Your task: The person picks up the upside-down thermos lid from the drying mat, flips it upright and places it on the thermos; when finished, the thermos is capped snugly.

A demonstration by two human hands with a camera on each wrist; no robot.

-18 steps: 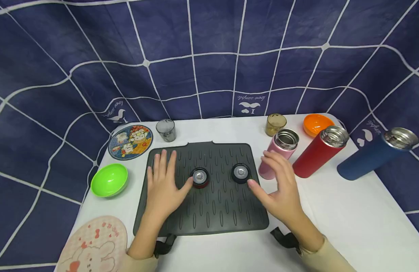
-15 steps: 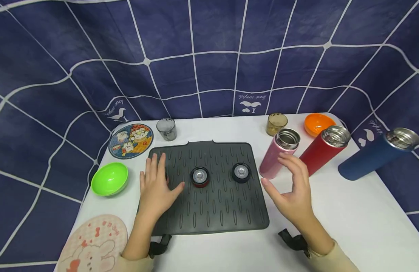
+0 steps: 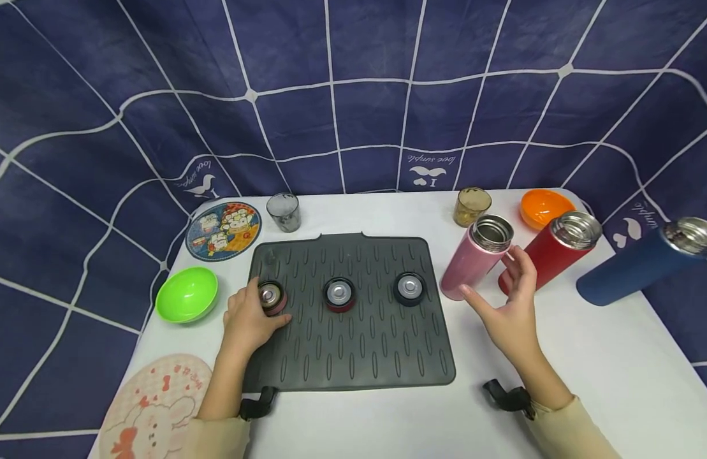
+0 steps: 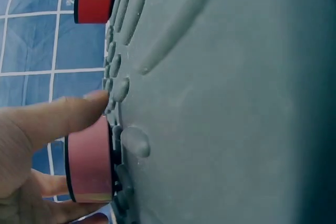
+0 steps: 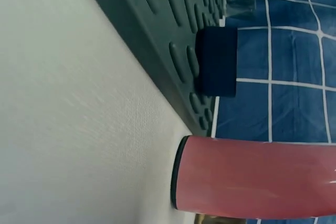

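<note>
My left hand is around a pink bottle lid at the left of a dark grey ribbed mat. In the left wrist view the thumb lies straight across one side of the pink lid, and the fingers reach the other side; firm contact cannot be told. My right hand is spread beside an uncapped pink bottle, thumb near its base and fingers to its right. The right wrist view shows the pink bottle without any fingers. Red-sided and dark blue lids lie on the mat.
Uncapped red and blue bottles stand at right. Behind are an amber glass, an orange bowl and a grey glass. A green bowl, a cartoon mat and a rabbit mat lie left.
The left hand has moved left and down over the mat to the pink lid, its fingers curving in. The right hand has moved right, beside the pink bottle.
</note>
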